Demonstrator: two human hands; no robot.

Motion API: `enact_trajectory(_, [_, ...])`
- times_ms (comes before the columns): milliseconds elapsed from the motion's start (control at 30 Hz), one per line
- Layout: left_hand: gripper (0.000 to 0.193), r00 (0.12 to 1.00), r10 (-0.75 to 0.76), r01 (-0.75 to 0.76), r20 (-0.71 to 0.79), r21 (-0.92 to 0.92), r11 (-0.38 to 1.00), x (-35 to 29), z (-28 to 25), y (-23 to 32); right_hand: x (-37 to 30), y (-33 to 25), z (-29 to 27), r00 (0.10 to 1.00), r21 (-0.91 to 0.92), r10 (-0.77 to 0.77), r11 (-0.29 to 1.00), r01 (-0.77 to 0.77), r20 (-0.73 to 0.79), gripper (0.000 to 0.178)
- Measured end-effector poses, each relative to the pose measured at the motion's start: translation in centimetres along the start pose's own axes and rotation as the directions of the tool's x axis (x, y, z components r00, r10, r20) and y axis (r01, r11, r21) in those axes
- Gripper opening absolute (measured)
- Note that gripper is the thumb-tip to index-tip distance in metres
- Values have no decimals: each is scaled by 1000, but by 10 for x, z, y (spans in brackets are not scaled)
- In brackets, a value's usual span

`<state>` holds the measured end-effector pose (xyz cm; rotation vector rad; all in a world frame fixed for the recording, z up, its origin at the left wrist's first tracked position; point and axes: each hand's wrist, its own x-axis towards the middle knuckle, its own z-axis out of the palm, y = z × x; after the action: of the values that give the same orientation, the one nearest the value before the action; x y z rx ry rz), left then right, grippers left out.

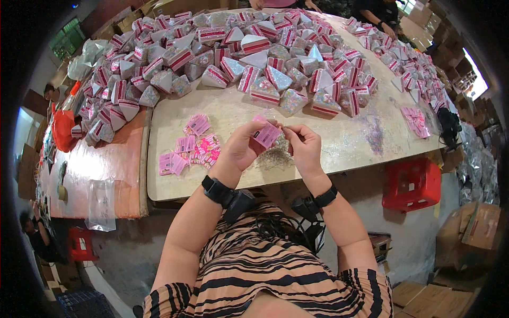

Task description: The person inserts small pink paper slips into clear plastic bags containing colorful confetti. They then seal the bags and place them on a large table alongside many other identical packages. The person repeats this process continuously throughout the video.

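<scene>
Work surface: the pale wooden surface (334,139) is wide, with a rounded left near corner.
Heap of packs: wedge-shaped packs (265,91), white, pink and glittering, cover the far part of the surface and lie also along its right side.
Brown side surface: this brown surface (98,183) stands against the left edge of the pale one; packs lie on its far part.
Stool: a red stool (416,183) is on the floor, beyond the near edge, toward the right.
Loose cards: several pink cards (170,163) lie in overlapping groups near the left near corner.
Left hand: the left hand (244,146) is above the near edge, about its middle; its fingers grasp one card.
Right hand: the right hand (305,146) is just beside; thumb and forefinger are pinched together, but I cannot tell what is between them.
Strands: a tangle of thin strands (275,159) is below the hands, by the near edge.
Held card: the pink card (266,136) is tilted, between both hands.
</scene>
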<state>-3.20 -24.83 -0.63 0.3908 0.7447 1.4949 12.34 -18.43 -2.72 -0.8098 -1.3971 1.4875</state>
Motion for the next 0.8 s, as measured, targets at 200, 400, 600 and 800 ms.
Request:
enact_trajectory(200, [31, 999, 7, 0, -47, 143, 990, 3, -3, 1, 0, 1, 0, 1000, -6, 21, 1000, -21, 8, 10])
enact_trajectory(400, [31, 998, 28, -20, -59, 132, 991, 3, -5, 3, 1, -4, -4, 996, 16, 79, 997, -79, -31, 10])
enact_trajectory(600, [32, 1000, 21, -18, -21, 143, 990, 2, -7, 5, 7, -4, -5, 995, -103, -95, 990, 97, 23, 11])
enact_trajectory(800, [31, 997, 58, -47, -49, 194, 980, -3, -1, 8, 9, -10, -1, 996, -60, 16, 998, -11, 88, 11])
